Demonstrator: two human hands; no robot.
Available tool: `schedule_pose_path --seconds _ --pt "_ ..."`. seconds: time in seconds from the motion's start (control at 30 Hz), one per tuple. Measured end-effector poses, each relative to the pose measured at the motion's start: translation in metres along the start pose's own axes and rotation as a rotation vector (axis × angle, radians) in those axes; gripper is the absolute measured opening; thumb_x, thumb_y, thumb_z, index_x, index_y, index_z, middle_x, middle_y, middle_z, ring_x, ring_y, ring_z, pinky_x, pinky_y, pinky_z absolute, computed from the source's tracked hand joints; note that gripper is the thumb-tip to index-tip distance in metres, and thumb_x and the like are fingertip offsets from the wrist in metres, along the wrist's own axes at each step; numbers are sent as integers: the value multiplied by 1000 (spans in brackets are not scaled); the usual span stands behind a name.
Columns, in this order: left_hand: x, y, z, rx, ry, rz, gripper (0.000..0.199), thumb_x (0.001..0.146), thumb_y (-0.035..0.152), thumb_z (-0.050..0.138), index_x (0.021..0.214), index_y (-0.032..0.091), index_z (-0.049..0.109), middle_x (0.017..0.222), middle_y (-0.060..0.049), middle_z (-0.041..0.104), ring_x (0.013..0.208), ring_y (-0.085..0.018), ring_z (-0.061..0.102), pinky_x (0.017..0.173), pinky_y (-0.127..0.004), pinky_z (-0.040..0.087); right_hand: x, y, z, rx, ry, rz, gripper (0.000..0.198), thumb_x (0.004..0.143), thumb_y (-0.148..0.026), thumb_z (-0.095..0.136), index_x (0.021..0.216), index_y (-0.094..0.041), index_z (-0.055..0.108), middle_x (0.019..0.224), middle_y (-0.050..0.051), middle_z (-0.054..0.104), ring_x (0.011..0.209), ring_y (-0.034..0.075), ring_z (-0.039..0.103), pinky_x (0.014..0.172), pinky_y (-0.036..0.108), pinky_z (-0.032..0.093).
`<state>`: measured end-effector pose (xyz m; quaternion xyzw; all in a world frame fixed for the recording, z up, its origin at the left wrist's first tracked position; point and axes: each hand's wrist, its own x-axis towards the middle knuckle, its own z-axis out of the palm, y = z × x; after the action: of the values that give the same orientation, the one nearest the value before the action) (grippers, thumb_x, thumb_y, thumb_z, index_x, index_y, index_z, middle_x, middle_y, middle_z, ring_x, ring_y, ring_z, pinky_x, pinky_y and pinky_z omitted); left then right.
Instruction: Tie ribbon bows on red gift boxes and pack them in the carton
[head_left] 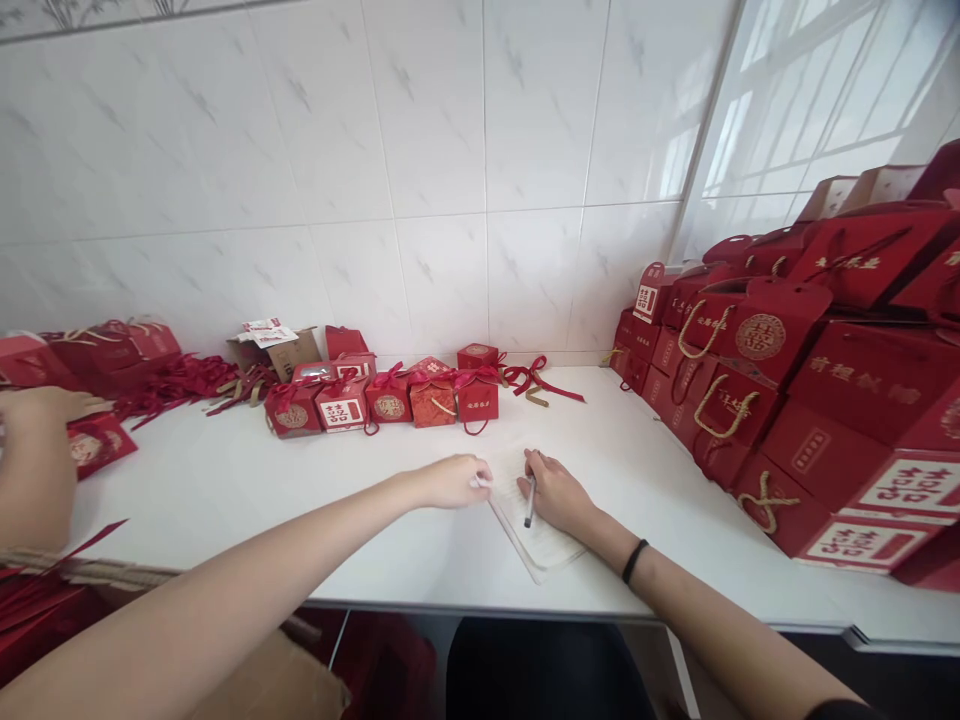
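Note:
My right hand rests on a thin notebook with lined pages, its fingers closed round a pen. The pen's dark tip points down toward the page. At the notebook's upper left edge, my left hand is closed in a pinch. A small white piece shows between its fingers; whether it is a page corner or something separate I cannot tell. The notebook lies tilted on the white table, close to its front edge.
Small red gift boxes with ribbons stand in a row behind the notebook. Large red boxes are stacked on the right. Loose ribbons lie at the left, near another person's hand. Cardboard is below the table's front edge.

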<state>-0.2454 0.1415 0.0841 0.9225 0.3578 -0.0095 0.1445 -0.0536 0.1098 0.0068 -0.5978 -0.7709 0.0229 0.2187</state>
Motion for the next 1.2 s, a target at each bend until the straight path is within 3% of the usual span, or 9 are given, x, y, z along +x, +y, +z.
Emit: schedule_pose_path --seconds 0.23,0.4,0.47,0.57,0.7,0.83,0.93,1.07,1.2 --pt "67 -57 -64 328 254 -247 53 77 20 48 129 8 41 133 -22 41 128 -34 33 104 -47 27 6 4 6 29 30 -12 21 85 -10 50 105 -9 53 101 13 58 106 26 51 95 35 38" --pt "120 -81 -82 416 219 -289 67 79 40 49 134 6 32 144 -22 28 137 -33 17 108 -46 17 7 6 5 43 1 8 36 84 -14 50 118 -3 51 110 17 57 119 28 42 103 37 33" --pt "139 -85 -86 425 157 -284 76 74 47 52 136 7 31 145 -22 27 137 -33 18 108 -46 18 8 6 4 49 -21 9 39 84 -15 49 122 -2 50 116 18 55 122 28 40 105 38 31" --pt "161 -86 -92 428 93 -306 87 67 52 57 137 8 30 139 -24 36 129 -37 33 104 -50 23 9 6 4 62 -28 12 39 84 -16 49 121 -2 52 122 19 51 125 29 37 106 38 30" --pt "170 -70 -95 426 98 -271 88 62 52 62 134 7 37 125 -24 50 118 -40 45 101 -50 27 10 8 3 74 -17 17 41 85 -17 49 123 -2 51 124 20 50 124 29 37 106 38 30" --pt "150 -45 -108 416 225 -181 89 65 50 62 139 15 28 131 -19 44 119 -35 44 104 -44 27 10 9 3 60 -2 15 41 84 -16 51 122 -2 50 119 19 53 122 27 40 105 35 31" --pt "112 -38 -130 182 413 -133 81 70 53 57 137 18 30 130 -14 45 115 -28 49 100 -38 36 10 10 0 58 8 13 29 82 -14 53 109 -7 55 112 17 56 115 25 46 101 33 34" --pt "34 -44 -153 -517 525 -122 67 69 58 57 121 18 48 114 -8 61 104 -27 56 91 -39 46 9 11 0 74 11 -21 19 81 -10 48 98 -8 55 103 17 57 104 26 52 93 35 40" --pt "-72 -53 -146 -891 494 -319 72 72 70 37 112 12 54 91 -10 68 95 -30 60 82 -45 48 7 22 12 100 72 -117 16 81 -16 40 91 -13 52 94 16 58 91 28 56 84 39 44"
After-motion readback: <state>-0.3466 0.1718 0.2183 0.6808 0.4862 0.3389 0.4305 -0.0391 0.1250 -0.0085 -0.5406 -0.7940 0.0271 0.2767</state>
